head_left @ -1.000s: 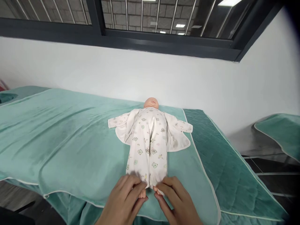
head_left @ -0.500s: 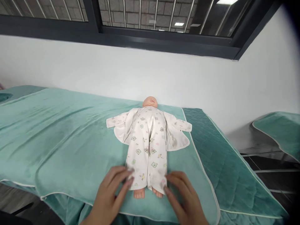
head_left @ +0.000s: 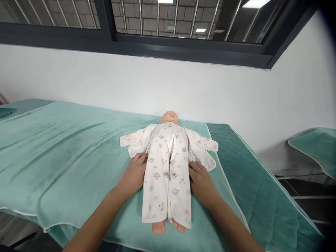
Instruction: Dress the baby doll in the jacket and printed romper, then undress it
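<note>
A baby doll [head_left: 169, 117] lies on its back, head toward the wall. White printed baby trousers [head_left: 157, 189] cover its legs, leaving its feet [head_left: 159, 228] bare. The matching shirt [head_left: 201, 154] has its sleeves spread wide and its flaps lying out at both sides. My left hand [head_left: 135, 173] is against the left side of the trousers, just below the shirt flap, fingers curled. Opposite it, my right hand [head_left: 201, 178] rests at the right hip with fingers bent in at the cloth edge. The fingertips of both hands are partly hidden, so any cloth they pinch cannot be made out.
Under the doll, a light green sheet [head_left: 78, 168] with white piping covers the bed. A darker quilted green cover [head_left: 257, 185] shows at the right. The white wall [head_left: 118, 80] and a dark window frame [head_left: 183, 50] are behind. Another green-covered surface [head_left: 317, 147] stands far right.
Both hands have moved up from the trouser hems by the feet to the doll's hips, at the lower edge of the shirt. The view has shifted slightly.
</note>
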Tool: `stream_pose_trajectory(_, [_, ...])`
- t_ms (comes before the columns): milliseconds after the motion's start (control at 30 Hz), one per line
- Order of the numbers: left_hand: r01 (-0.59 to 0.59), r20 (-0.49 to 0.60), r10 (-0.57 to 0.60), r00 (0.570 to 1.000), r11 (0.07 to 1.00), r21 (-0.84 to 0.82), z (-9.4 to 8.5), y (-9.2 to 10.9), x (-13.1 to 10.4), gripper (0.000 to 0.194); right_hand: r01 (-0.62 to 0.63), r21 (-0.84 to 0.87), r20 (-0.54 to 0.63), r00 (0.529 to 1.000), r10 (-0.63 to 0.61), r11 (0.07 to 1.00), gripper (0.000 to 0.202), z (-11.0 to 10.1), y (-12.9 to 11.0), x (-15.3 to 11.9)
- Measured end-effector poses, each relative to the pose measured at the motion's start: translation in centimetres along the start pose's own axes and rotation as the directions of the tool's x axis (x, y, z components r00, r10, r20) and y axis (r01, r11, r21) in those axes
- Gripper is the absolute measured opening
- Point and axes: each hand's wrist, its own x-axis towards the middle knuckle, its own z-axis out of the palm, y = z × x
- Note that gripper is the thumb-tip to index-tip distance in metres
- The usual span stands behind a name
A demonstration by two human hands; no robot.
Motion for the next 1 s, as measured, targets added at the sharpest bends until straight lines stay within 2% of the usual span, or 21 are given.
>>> stream_pose_trajectory(133, [-0.036,-0.037,0.033,0.999,0.995,-0.096,0.3,0.7,1.0,0.018,0.032,0.003,0.040,0.999,-0.033,0.999,0.020,0.0,0.4,0.2])
stream_pose_trajectory(367, [-0.036,-0.075,0.020,0.997,0.976,-0.213,0.5,0.5,3.2,0.020,0.025,-0.039,-0.003,1.000,-0.025,0.999,0.017,-0.4,1.0,1.5])
stream_pose_trajectory(533, [-0.053,-0.063,0.040,0.997,0.973,-0.226,0.8,0.6,2.5,0.025,0.023,0.013,-0.023,0.999,-0.023,1.000,0.015,-0.3,1.3,1.3])
stream_pose_trajectory(633, [-0.088,-0.057,0.078,0.995,0.976,-0.201,1.0,0.6,1.1,0.024,0.066,0.089,-0.022,0.998,-0.064,0.994,0.016,-0.4,1.2,0.9])
stream_pose_trajectory(733, [-0.046,-0.083,0.033,0.996,0.987,-0.156,1.0,0.6,0.1,0.026,0.075,0.149,-0.019,0.997,-0.073,0.986,0.016,-0.7,1.2,0.8])
stream_pose_trajectory(867, [0.057,-0.082,-0.057,0.995,0.998,-0.007,1.2,0.6,0.0,0.023,0.072,0.167,-0.032,0.997,-0.068,0.983,0.017,-0.6,1.1,0.8])
stream_pose_trajectory(1000, [0.062,-0.070,-0.055,0.996,0.992,0.107,1.4,0.7,0.1,0.018,0.069,0.183,-0.100,0.994,-0.051,0.981,0.024,-0.3,1.3,0.4])
